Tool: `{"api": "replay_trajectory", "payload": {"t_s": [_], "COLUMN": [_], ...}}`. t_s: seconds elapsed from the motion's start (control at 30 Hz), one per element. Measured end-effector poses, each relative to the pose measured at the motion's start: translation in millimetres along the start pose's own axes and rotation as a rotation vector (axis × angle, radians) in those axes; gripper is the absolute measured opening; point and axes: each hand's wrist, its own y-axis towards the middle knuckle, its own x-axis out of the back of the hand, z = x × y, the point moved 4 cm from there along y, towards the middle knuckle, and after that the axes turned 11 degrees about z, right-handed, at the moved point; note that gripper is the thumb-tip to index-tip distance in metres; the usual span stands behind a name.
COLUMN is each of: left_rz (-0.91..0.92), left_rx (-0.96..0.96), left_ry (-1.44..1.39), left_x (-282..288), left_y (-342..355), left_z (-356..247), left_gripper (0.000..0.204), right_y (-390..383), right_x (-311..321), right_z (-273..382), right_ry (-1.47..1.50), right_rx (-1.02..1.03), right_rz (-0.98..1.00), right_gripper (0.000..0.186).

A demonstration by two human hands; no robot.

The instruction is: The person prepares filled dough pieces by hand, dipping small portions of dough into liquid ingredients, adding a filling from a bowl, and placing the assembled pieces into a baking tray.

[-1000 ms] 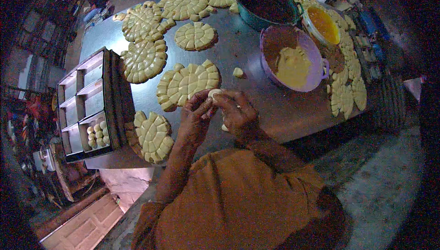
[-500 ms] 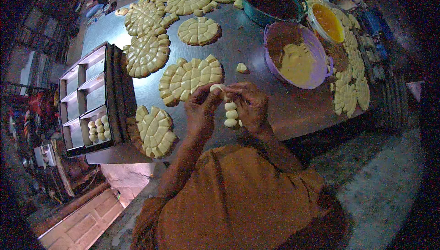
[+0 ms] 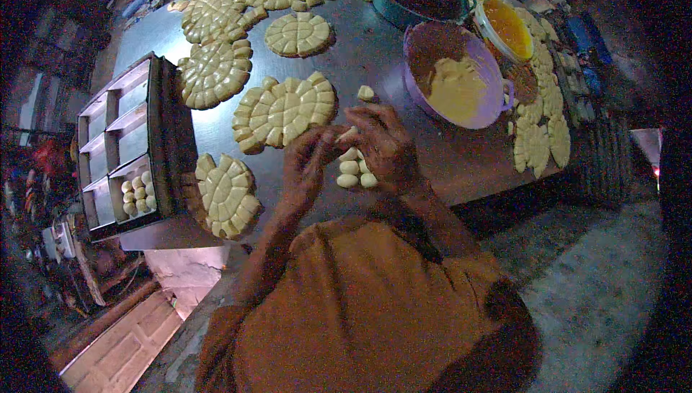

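A small pale piece of dough (image 3: pixel 348 136) is pinched between the fingertips of my left hand (image 3: pixel 304 166) and my right hand (image 3: pixel 388 149), held above the dark metal table (image 3: pixel 375 54). My fingers cover part of it. Just below my fingers, several smooth dough balls (image 3: pixel 348 167) lie close together in short rows on the table. A loose dough lump (image 3: pixel 366 93) sits beyond my right hand. To the left of my hands rests a round slab of dough (image 3: pixel 287 110), scored into wedges and blocks.
At left stands a divided metal pan (image 3: pixel 115 130), with dough balls (image 3: pixel 138 193) in its nearest compartment. More scored dough slabs (image 3: pixel 216 72) spread along the far left. A purple basin (image 3: pixel 497 97), a green basin (image 3: pixel 393 15) and a tub of orange-yellow contents (image 3: pixel 509 29) stand right.
The whole view has shifted slightly. My hands have changed their grip around the dough piece, and a second row of dough balls now shows below them.
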Motion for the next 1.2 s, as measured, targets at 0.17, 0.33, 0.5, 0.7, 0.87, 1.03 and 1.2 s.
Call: {"api": "replay_trajectory", "payload": {"t_s": [0.17, 0.33, 0.5, 0.7, 0.87, 1.03, 1.2], "left_rz": [0.086, 0.152, 0.239, 0.369, 0.26, 0.091, -0.104], "left_rx": [0.038, -0.02, 0.095, 0.295, 0.078, 0.023, 0.019], "left_ry": [0.269, 0.319, -0.231, -0.485, -0.405, -0.302, -0.052], "left_x": [-5, -29, -50, -58, -37, 32, 62], "left_y": [9, 15, 24, 23, 28, 25, -3], "left_z": [8, 8, 29, 56, 64, 58, 57], "left_gripper": [0.022, 0.019, 0.054, 0.074, 0.067, 0.053, 0.046], "right_y": [-11, -26, -55, -87, -143, -168, -187], "right_x": [-6, 19, 22, 11, -9, -43, -59], "right_z": [-39, -66, -73, -66, -96, -82, -74], "right_ry": [0.371, 0.633, 0.665, 0.856, 0.655, -0.064, -0.172], "right_rx": [-0.405, -0.456, -0.728, -0.733, -0.726, -0.238, -0.278], "right_rz": [0.331, 0.521, 0.376, 0.144, 0.436, 0.378, 0.204], "right_gripper": [0.012, 0.014, 0.011, 0.018, 0.02, 0.025, 0.03]}}
